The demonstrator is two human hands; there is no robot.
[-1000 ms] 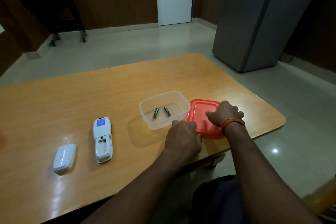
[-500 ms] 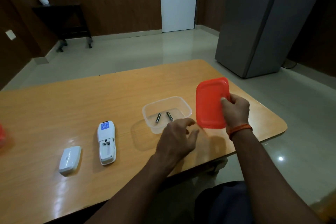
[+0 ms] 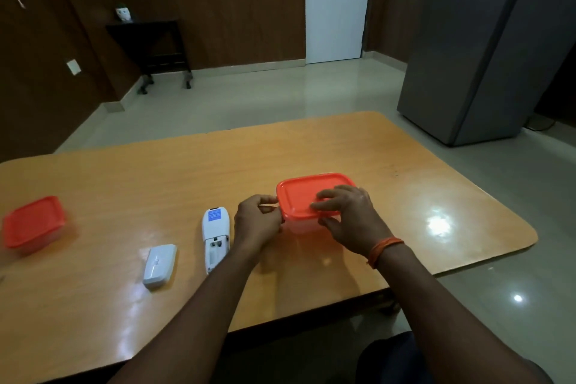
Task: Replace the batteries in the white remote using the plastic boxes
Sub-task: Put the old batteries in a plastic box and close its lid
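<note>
The red lid now lies on top of the clear plastic box near the middle of the table. My right hand rests on the lid, fingers on top and thumb against the box's near side. My left hand pinches the lid's left edge. The batteries inside are hidden. The white remote lies face down left of my left hand, its battery bay open. Its white cover lies further left. A second red-lidded box sits at the table's far left.
The orange wooden table has rounded corners and its right edge is close to the box. A grey cabinet stands on the floor to the right, a white door and a dark side table beyond.
My right hand lifted the red lid off the table and set it on the clear box. My left hand moved up to the lid's left edge. The view shifted, showing the second box.
</note>
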